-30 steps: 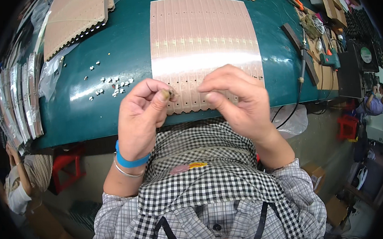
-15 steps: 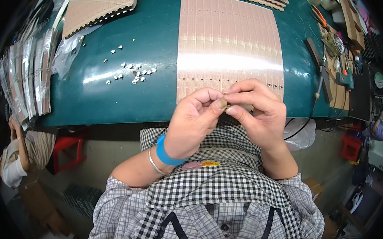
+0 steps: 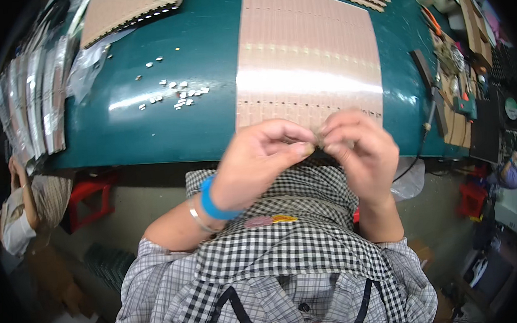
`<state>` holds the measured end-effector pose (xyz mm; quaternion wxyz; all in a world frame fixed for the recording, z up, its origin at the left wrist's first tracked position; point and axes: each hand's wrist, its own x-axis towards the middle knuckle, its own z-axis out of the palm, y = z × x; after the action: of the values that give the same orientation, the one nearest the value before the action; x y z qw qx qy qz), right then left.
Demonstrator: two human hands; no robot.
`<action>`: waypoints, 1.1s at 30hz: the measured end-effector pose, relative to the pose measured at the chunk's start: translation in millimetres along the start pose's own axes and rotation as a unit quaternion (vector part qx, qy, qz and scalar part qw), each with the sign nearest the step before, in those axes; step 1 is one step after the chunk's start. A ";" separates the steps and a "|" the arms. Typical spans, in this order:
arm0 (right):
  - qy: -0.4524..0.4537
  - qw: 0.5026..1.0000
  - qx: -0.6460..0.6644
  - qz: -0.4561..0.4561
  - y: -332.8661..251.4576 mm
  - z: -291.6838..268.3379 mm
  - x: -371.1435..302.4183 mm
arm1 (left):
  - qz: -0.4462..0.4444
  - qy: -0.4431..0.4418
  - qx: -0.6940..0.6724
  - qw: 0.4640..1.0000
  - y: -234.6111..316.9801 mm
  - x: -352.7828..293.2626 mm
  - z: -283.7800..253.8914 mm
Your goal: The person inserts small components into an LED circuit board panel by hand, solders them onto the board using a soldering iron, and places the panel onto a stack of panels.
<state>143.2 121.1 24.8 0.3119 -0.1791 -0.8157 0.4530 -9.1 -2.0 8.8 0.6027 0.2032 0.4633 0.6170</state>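
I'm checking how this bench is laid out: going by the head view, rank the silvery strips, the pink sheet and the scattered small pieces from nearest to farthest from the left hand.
From the left hand:
1. Pink sheet, just beyond the hand.
2. Scattered small pieces, left of the sheet.
3. Silvery strips, at the far left.

Left hand (image 3: 257, 154) and right hand (image 3: 365, 149) had their fingertips super close together (way too blurry between them, tbh) near a pinkish panel (image 3: 307, 43), while little silvery bits (image 3: 183, 95) sat scattered across the green table (image 3: 168, 137).
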 end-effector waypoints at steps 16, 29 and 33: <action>0.112 0.969 -0.211 0.058 51.4 -31.9 -5.8 | 0.250 0.231 0.628 0.700 43.5 10.0 -99.5; 0.110 0.960 -0.253 0.038 50.9 -30.4 -4.8 | 0.206 0.275 0.556 0.757 43.8 1.3 -91.4; 0.100 0.957 -0.273 0.019 50.0 -31.2 -4.2 | 0.217 0.255 0.502 0.797 42.7 -2.9 -87.0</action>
<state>167.7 164.4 -6.8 0.3226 -0.3169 -0.8696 0.1984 -102.7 -26.5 2.2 0.1267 0.4079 0.7890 0.4416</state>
